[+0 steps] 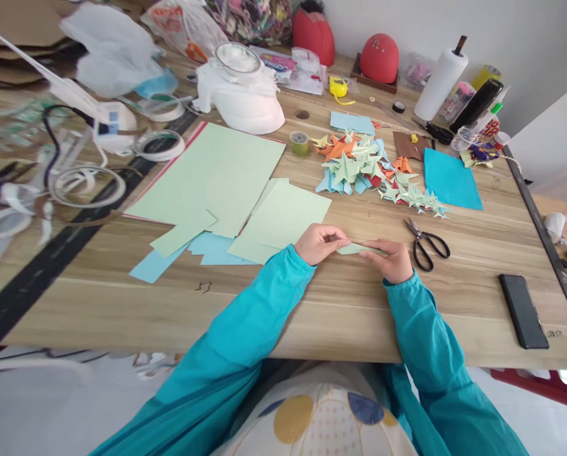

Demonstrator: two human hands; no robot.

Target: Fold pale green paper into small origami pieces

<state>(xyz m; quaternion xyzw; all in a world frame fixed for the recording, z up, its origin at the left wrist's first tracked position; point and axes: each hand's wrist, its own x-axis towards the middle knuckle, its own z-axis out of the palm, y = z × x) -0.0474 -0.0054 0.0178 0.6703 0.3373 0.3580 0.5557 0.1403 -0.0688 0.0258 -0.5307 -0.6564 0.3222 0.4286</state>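
Between my hands is a small folded piece of pale green paper (352, 248), held just above the wooden table. My left hand (320, 243) pinches its left end between thumb and fingers. On the other end my right hand (390, 258) is closed, thumb below and fingers above. Black-handled scissors (428, 244) lie to the right of my right hand, blades slightly apart. Left of my left hand are green paper sheets (287, 215) and light blue paper strips (157, 265). Beyond my hands sits a heap of folded paper stars (354, 161) in green, blue, orange and red.
A black phone (523, 310) lies near the front right edge. At the back stand a yellow tape measure (339, 87), a red dome (379, 58) and a white cylinder (439, 82). A glue gun (93, 114) and tape rolls (158, 145) crowd the left.
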